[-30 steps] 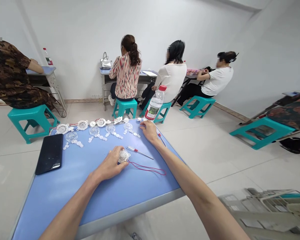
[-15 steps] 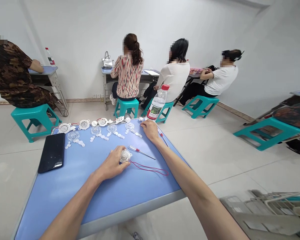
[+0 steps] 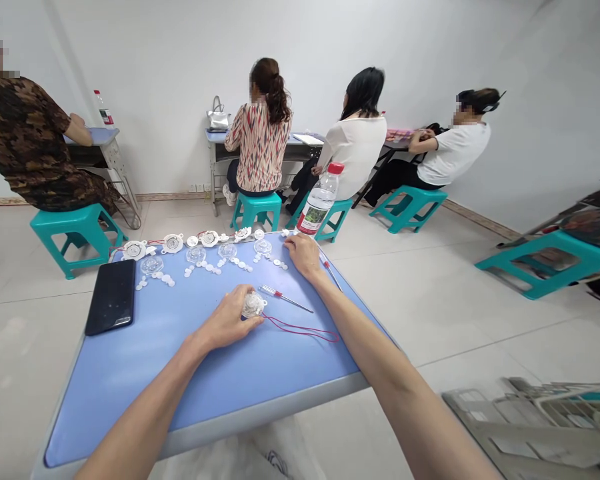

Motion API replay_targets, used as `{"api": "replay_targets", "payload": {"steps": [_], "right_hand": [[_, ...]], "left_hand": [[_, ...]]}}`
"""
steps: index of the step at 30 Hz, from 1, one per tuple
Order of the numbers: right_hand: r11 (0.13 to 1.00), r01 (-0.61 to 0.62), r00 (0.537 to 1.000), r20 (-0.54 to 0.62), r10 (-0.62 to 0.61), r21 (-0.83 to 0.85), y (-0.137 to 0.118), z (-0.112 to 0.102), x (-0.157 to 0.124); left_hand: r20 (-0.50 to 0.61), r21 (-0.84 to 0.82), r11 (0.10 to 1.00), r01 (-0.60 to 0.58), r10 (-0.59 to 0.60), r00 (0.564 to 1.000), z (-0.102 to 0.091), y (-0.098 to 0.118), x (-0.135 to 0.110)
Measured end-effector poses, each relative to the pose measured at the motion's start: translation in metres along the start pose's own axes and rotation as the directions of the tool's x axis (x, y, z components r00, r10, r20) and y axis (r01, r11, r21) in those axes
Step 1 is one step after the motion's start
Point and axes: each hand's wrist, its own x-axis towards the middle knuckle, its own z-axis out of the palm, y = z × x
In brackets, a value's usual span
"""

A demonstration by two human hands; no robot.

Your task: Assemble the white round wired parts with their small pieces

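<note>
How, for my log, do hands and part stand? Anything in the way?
Left hand gripping round part. Right hand beside bottle, grasp unclear. Screwdriver, red cord close by.

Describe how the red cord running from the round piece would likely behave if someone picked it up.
The red cord would probably be floppy, since it lies in a loose, curved loop on the blue table. It is likely light, as its strands look thin. Lifting it might tug the round piece, though the left hand gripping that would probably steady it.
</note>
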Motion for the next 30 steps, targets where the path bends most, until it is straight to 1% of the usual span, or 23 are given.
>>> {"api": "replay_targets", "payload": {"steps": [7, 12, 17, 20, 23, 26, 28, 30], "right_hand": [[0.999, -0.012, 1.000, -0.022, 0.013, 0.050, -0.003, -0.004, -0.002], [0.994, -0.025, 0.997, -0.068, 0.032, 0.106, -0.006, -0.009, -0.004], [0.982, -0.027, 0.993, -0.110, 0.048, 0.186, -0.013, -0.025, -0.007], [0.967, -0.006, 0.994, -0.105, 0.033, 0.253, -0.028, -0.039, -0.013], [0.942, 0.042, 0.999, -0.045, -0.028, 0.333, -0.055, -0.056, -0.030], [0.912, 0.072, 0.994, 0.042, -0.098, 0.403, -0.086, -0.074, -0.058], [0.865, 0.054, 0.968, 0.185, -0.167, 0.499, -0.103, -0.083, -0.077], [0.840, 0.060, 0.935, 0.264, -0.236, 0.539, -0.115, -0.089, -0.094]], "left_hand": [[-0.003, -0.003, 1.000, 0.015, -0.015, 1.000, -0.001, 0.001, 0.000], [-0.009, -0.014, 0.999, 0.029, -0.029, 1.000, -0.001, 0.002, 0.001], [-0.028, -0.001, 1.000, 0.009, -0.009, 1.000, 0.000, 0.001, 0.001], [-0.048, 0.014, 1.000, 0.014, -0.013, 0.999, 0.001, 0.001, 0.001], [-0.055, 0.013, 1.000, 0.011, -0.010, 0.998, 0.002, 0.001, 0.001], [-0.068, 0.019, 1.000, 0.004, -0.002, 0.998, 0.002, 0.003, 0.001], [-0.085, 0.026, 1.000, 0.001, 0.001, 0.996, 0.003, 0.004, 0.000], [-0.100, 0.022, 1.000, -0.006, 0.009, 0.995, 0.003, 0.005, -0.001]]}}
